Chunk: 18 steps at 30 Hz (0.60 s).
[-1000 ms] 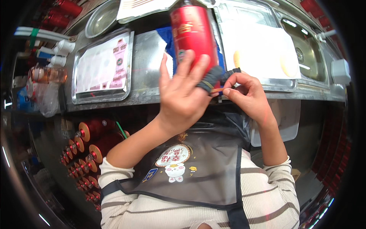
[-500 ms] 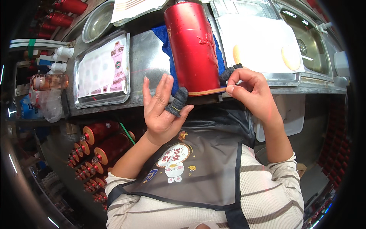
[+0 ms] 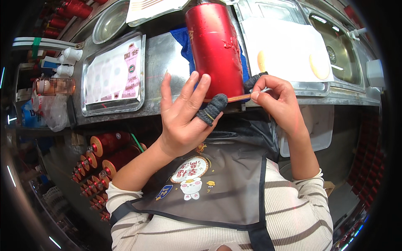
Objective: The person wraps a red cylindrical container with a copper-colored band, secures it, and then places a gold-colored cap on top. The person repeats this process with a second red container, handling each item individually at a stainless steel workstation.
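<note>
A glossy red bottle [image 3: 215, 52] lies on a blue cloth [image 3: 181, 42], its neck pointing away from me and its gold-orange base rim [image 3: 236, 98] toward me. Beside the near left part of the bottle is my left hand [image 3: 184, 108], open with the fingers spread. A grey knitted finger cover, banded in yellow, sits on its index finger, close to the rim. My right hand [image 3: 274, 98] is closed in a pinch at the rim's right end. What lies between its fingertips is too small to make out. Another grey cover is on its index finger.
Left of the bottle stands a metal tray [image 3: 141, 94] with printed sheets. To the right, white paper [image 3: 289, 54] with oval orange prints lies over another tray, beside a sink [image 3: 354, 67]. Several red bottles [image 3: 111, 144] rest below the counter's left. A metal bowl [image 3: 111, 23] stands far left.
My left hand has moved right and slightly toward the bottle's base, now overlapping its lower left edge. My right hand stays pinched at the rim. The whole view has shifted slightly.
</note>
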Each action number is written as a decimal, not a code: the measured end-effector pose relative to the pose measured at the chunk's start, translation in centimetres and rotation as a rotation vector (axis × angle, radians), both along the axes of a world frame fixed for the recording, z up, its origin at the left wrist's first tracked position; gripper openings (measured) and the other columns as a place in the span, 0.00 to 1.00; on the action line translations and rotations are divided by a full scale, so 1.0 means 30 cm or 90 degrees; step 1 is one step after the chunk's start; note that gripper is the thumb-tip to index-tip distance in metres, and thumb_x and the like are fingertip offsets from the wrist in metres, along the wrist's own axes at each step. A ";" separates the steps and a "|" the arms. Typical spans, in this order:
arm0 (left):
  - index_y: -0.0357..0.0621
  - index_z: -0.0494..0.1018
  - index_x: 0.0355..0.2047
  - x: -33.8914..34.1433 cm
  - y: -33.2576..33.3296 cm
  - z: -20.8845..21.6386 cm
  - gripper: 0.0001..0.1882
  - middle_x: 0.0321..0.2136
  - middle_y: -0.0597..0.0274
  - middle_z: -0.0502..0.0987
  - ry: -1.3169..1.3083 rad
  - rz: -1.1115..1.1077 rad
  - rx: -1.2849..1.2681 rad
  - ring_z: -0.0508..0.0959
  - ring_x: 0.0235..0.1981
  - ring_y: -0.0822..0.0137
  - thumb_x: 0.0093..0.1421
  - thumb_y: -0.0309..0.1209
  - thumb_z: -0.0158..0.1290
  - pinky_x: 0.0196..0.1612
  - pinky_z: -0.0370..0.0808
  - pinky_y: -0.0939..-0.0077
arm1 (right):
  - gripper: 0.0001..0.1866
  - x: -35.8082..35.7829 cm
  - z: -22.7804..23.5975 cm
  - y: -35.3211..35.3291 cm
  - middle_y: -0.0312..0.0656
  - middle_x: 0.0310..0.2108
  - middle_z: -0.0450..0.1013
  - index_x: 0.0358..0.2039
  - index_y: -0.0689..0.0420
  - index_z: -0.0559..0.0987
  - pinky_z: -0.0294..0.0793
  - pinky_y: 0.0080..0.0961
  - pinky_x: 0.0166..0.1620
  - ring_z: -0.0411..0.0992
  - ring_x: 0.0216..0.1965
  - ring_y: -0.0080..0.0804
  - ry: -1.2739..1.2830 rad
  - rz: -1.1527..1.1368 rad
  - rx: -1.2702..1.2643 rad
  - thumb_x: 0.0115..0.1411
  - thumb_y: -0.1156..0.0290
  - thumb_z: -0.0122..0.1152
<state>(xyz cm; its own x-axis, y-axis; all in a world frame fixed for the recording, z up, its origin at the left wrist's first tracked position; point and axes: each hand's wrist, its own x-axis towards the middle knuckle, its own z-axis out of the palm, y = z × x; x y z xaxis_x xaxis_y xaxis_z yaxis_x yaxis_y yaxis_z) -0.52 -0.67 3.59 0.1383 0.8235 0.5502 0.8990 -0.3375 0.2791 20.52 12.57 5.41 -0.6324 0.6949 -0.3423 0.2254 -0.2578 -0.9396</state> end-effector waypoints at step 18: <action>0.34 0.78 0.49 0.022 0.018 -0.065 0.27 0.57 0.41 0.74 -0.226 0.078 0.001 0.73 0.60 0.44 0.48 0.30 0.70 0.65 0.56 0.35 | 0.04 0.004 -0.021 -0.018 0.29 0.26 0.72 0.29 0.61 0.77 0.64 0.12 0.29 0.66 0.25 0.10 0.021 0.006 0.018 0.60 0.76 0.62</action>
